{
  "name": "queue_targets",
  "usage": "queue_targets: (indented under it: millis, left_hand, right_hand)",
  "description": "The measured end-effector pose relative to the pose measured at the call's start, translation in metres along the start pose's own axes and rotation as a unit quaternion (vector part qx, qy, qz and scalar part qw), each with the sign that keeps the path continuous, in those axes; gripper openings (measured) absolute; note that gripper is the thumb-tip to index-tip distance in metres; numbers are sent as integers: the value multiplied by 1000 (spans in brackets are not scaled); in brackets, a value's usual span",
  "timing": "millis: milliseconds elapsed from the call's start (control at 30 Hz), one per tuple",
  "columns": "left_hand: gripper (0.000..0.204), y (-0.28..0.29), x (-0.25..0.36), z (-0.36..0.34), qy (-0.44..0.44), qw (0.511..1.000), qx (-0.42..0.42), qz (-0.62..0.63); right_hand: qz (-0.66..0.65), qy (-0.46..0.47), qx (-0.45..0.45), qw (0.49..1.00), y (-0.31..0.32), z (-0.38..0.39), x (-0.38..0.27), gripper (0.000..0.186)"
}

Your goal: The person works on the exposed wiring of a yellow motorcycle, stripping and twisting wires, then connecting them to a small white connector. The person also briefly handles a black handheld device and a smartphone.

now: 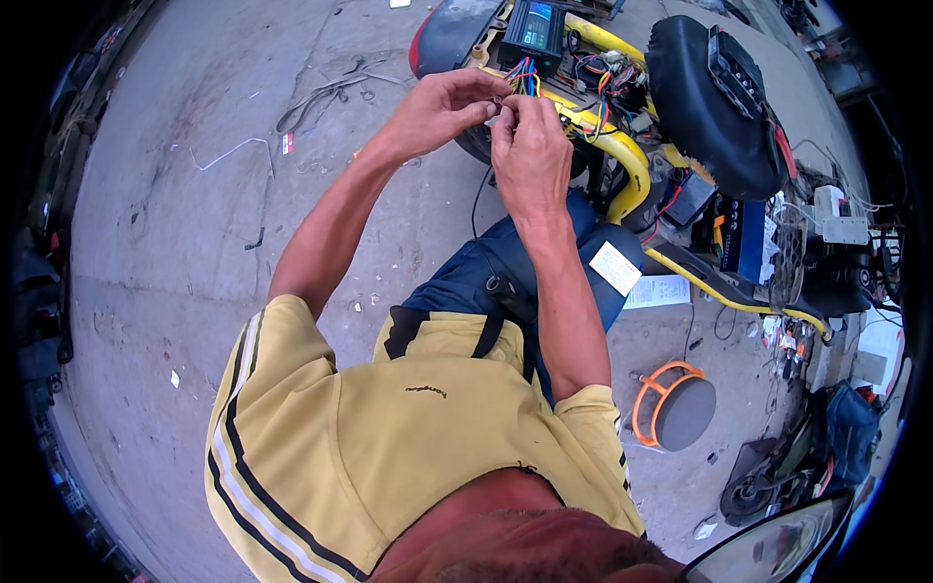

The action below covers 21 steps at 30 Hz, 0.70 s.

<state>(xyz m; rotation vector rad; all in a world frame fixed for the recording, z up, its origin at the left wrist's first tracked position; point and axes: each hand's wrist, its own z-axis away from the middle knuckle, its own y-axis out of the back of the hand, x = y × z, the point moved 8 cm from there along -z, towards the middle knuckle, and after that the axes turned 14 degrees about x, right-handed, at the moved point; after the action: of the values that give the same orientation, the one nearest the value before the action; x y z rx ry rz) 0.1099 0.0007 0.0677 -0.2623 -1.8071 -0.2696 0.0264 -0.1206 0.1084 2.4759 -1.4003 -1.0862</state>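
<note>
My left hand [442, 115] and my right hand [533, 155] meet in front of a yellow-framed scooter [632, 165] with its body opened up. Both hands are closed, thumbs and fingers pinched together at the tips. Something small and pale shows between the fingertips, too little of it to name. Just beyond the fingers, thin coloured wires [526, 74] come out of a black controller box [534, 29] with a blue label. That box rests on the scooter's frame. My fingers hide where the wires end.
A black seat [714, 107] is tipped up at the right, beside more loose wiring [604, 83]. Papers [615, 268] lie by my right knee. An orange-framed round stool [684, 412] stands on the floor. Straps [330, 97] and a bent wire [233, 151] lie to the left.
</note>
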Motion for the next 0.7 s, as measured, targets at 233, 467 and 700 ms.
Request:
queue_targets:
  millis: [233, 467, 700]
  left_hand:
    - [31, 6, -20, -8, 8, 1000, 30, 1]
    - [35, 8, -18, -4, -8, 999, 37, -7]
    - [36, 4, -12, -3, -14, 999, 41, 20]
  right_hand:
    - [30, -1, 39, 999, 10, -2, 0, 14]
    - [45, 10, 48, 998, 16, -5, 4, 14]
    - [57, 24, 44, 997, 10, -2, 5, 14]
